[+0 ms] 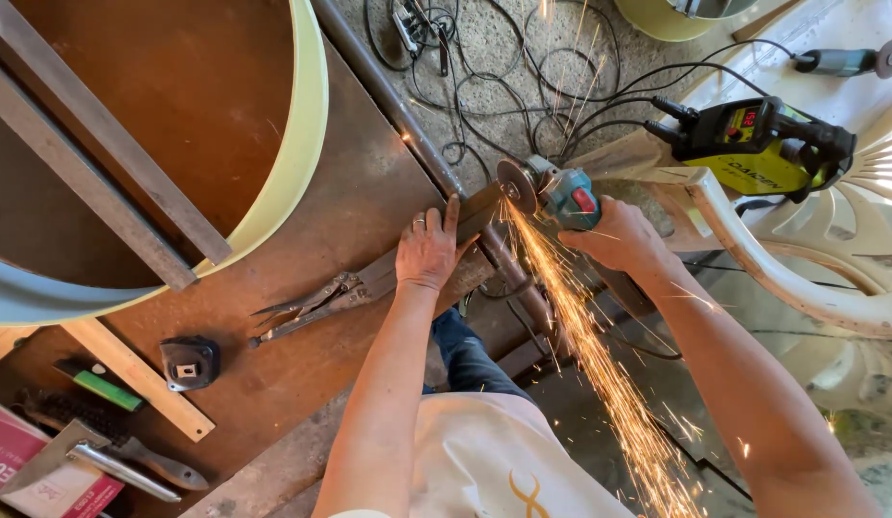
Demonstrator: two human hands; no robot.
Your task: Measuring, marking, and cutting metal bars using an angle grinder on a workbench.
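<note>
My left hand [429, 251] presses flat on a steel flat bar [475, 213] that lies across the rusty metal workbench [350, 192], its end sticking over the bench edge. My right hand [623, 235] grips a teal angle grinder [561, 192] whose disc [515, 185] touches the bar's end. A stream of orange sparks [599, 364] shoots down toward me. Locking pliers [312, 302] clamp the bar's other end just left of my left hand.
A large cream-rimmed round drum [307, 144] with steel strips across it fills the upper left. A tape measure [189, 363], wooden slat, wire brush and tools lie at lower left. A yellow welding machine [753, 144] sits on a white plastic chair [810, 288]; cables cover the floor.
</note>
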